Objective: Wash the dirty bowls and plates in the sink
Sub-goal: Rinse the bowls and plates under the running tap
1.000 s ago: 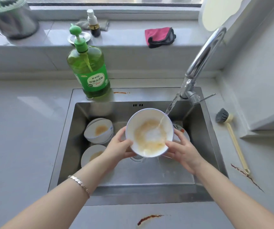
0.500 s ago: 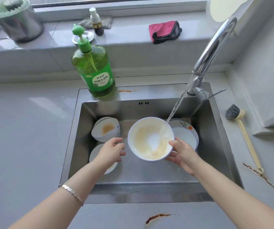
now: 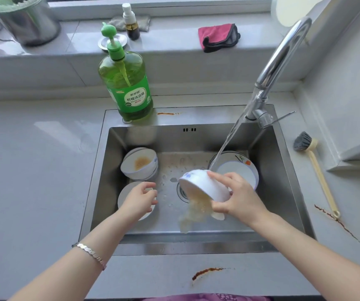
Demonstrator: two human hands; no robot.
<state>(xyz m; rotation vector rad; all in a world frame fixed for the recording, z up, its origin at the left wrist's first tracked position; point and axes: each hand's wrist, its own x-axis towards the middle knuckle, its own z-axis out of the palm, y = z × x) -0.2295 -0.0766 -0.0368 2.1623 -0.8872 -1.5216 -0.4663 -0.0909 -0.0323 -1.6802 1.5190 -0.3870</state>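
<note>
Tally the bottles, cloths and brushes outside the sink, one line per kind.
Bottles: 2, the green soap bottle and the small spray bottle.
Cloths: 2, the pink cloth and the grey cloth.
Brushes: 1, the dish brush.
Total: 5.

I read this as home kitchen. Evidence: rectangular stainless steel sink (image 3: 103,181) sunk into pale grey stone table (image 3: 33,170), curved chrome faucet (image 3: 283,55) running. Green pump bottle of dish soap (image 3: 129,90) at sink rim, cream-handled grey-bristled dish brush (image 3: 320,174) on table, folded pink-and-black cloth (image 3: 216,35) on tiled window ledge (image 3: 174,38). In sink, dirty white bowls (image 3: 140,165).
</note>
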